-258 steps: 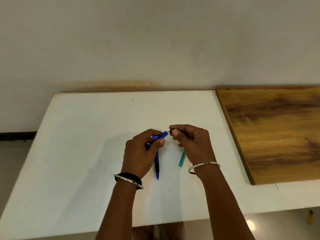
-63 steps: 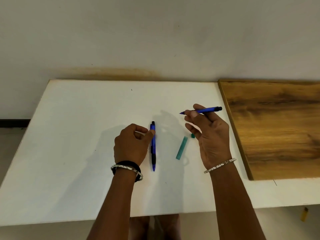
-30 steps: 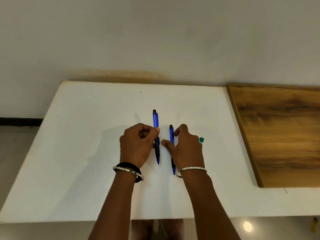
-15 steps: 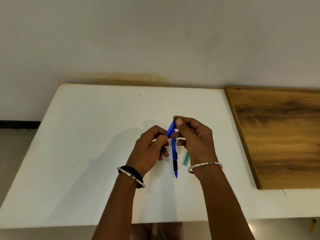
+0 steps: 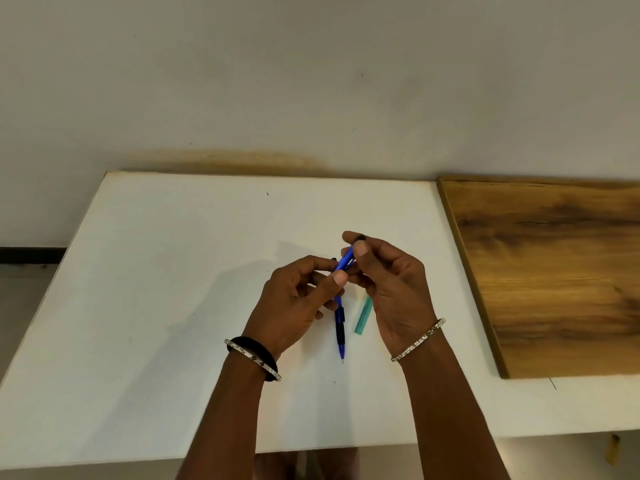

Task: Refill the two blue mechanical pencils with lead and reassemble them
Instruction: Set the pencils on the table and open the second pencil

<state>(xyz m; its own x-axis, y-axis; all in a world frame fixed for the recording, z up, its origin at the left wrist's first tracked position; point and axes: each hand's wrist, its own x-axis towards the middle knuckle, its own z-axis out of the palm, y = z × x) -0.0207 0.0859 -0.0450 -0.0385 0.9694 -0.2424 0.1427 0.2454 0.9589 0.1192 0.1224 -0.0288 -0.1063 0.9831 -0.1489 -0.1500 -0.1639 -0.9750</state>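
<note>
Both hands are raised over the middle of the white table (image 5: 166,306), sharing one blue mechanical pencil (image 5: 345,260) that tilts up and to the right. The left hand (image 5: 298,303) pinches its lower part between thumb and index, other fingers curled under. The right hand (image 5: 391,282) pinches the upper end between thumb and index, with a black bit showing at the index tip; the remaining fingers are loosely bent. Most of the barrel is hidden by the fingers, only a short blue stretch is visible, and I can't tell whether its cap is on. The second blue pencil (image 5: 340,329) lies flat on the table below and between the hands, tip toward the person, black grip visible, top end hidden behind the left fingers. A green lead case (image 5: 363,317) lies just right of it, not touching, its upper end covered by the right palm. A wooden board (image 5: 554,271) lies on the table's right side, well apart from the hands. The grey wall (image 5: 311,81) behind has a brownish stain (image 5: 242,159) along the table's far edge. There is a black band plus silver bangle (image 5: 254,355) on the left wrist and a silver bangle (image 5: 419,339) on the right.
</note>
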